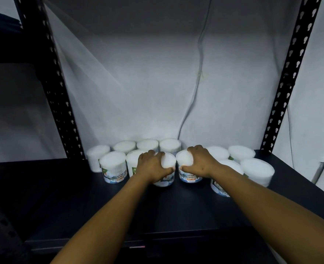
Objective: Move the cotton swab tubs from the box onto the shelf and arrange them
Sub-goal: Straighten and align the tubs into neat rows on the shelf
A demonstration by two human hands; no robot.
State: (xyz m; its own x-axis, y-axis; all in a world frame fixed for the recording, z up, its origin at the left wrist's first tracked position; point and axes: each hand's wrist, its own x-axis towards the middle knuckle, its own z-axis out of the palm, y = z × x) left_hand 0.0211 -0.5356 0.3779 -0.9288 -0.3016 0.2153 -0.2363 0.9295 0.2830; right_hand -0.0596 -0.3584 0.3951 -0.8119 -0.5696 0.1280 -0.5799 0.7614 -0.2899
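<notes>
I see two round, clear-walled tubs, packed white on top with printed label bands low on their sides, both upright with their long axes vertical. My left hand curls over the left tub, fingers wrapped on its top and thumb on the near wall. My right hand grips the right tub the same way. The two tubs stand just apart on the matte black shelf.

Beyond my fingers runs a back row of tubs; more stand left of my left hand and right of my right hand, the outermost near the shelf's right edge. Nearer me than the hands, the shelf lies bare to its front lip. Black perforated uprights flank the bay, and a pale fabric sheet hangs behind.
</notes>
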